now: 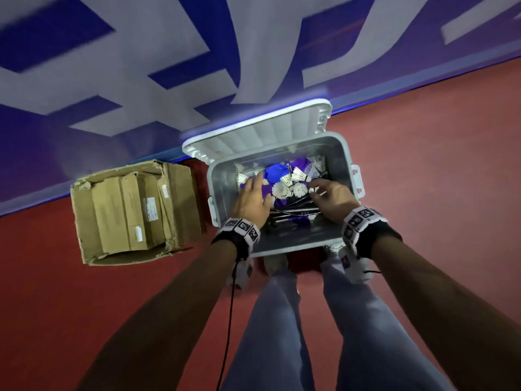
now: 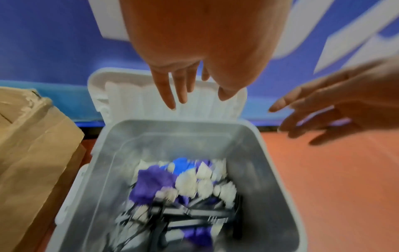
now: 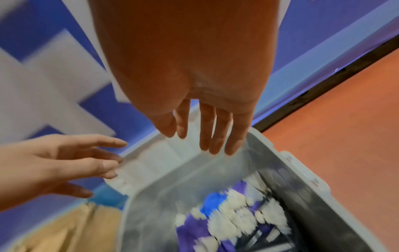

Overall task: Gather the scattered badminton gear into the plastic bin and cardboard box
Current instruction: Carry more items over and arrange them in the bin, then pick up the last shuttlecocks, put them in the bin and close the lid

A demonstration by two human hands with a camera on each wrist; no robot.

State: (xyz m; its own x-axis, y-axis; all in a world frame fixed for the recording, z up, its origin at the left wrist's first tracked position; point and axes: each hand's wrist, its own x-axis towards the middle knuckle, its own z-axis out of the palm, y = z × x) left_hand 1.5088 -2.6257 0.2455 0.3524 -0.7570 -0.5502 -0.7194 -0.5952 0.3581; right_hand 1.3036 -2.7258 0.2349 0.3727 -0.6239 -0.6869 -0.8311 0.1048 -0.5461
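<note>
Both hands, left hand (image 1: 251,203) and right hand (image 1: 332,198), hover over the bin (image 1: 225,190), fingers loose and empty. Shuttlecocks (image 1: 284,187) lie inside already; I'd reach for the lid (image 1: 253,134) evenly.

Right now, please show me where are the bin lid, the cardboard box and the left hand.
bin lid (image 1: 262,131), head view, on its ribbed inner face.
cardboard box (image 1: 112,210), head view, on the packages inside it.
left hand (image 1: 252,200), head view, on its back.
</note>
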